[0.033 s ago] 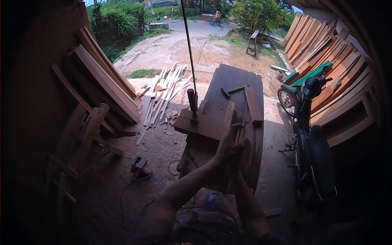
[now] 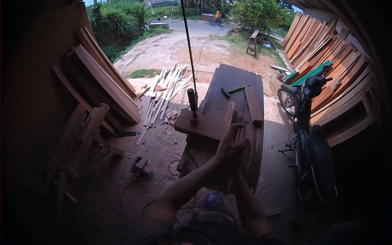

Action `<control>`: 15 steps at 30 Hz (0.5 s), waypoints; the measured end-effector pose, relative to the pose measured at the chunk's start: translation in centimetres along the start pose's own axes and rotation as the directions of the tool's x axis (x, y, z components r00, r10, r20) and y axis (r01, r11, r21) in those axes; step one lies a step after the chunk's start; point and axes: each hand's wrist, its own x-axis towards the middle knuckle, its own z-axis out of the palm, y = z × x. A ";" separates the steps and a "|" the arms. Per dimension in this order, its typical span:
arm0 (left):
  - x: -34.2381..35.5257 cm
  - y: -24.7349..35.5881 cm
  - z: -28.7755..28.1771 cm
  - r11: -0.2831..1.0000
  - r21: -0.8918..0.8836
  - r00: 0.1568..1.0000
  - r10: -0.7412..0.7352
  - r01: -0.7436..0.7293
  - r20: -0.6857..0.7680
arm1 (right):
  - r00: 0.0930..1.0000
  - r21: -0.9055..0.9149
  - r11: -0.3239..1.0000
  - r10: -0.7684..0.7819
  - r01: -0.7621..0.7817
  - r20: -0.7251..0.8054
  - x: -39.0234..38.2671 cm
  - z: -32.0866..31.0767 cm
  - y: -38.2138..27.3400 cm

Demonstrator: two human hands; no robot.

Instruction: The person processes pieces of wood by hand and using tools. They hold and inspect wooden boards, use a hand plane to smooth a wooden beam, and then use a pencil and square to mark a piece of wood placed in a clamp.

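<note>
My left hand (image 2: 226, 147) and my right hand (image 2: 238, 154) meet over the near part of a dark workbench (image 2: 220, 79), palms turned toward each other and fingers bent. Narrow wooden strips (image 2: 241, 134) show just beyond and between them; shadow hides how the fingers grip. Against my left hand's outer side runs a pale length of wood (image 2: 230, 113). Left of it, a wooden block (image 2: 202, 125) lies on the bench, with a dark upright handle (image 2: 192, 100) standing on it. Farther off are a green-handled hammer (image 2: 234, 90) and a brown board (image 2: 254, 105).
Thin offcuts (image 2: 165, 92) litter the floor at left, near a corded power tool (image 2: 141, 167). Planks (image 2: 104, 81) lean on the left wall, more boards (image 2: 318, 45) on the right. A motorcycle (image 2: 312, 143) is parked right of the bench. A person (image 2: 217, 18) is on the road.
</note>
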 end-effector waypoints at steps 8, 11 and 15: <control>-0.4 -1.4 -0.2 1.000 -0.002 1.000 0.002 -0.002 0.005 | 0.773 -0.091 0.953 -0.288 0.289 -0.565 0.1 2.8 2.9; 0.1 0.1 0.4 0.989 -0.113 0.996 -0.089 0.092 0.027 | 0.600 -0.524 0.848 -0.462 0.083 -0.653 2.7 5.2 5.9; 0.0 -0.3 0.3 0.999 -0.049 0.998 0.002 -0.005 -0.067 | 0.759 -0.309 0.946 -0.133 -0.094 -0.638 -1.2 1.5 -3.3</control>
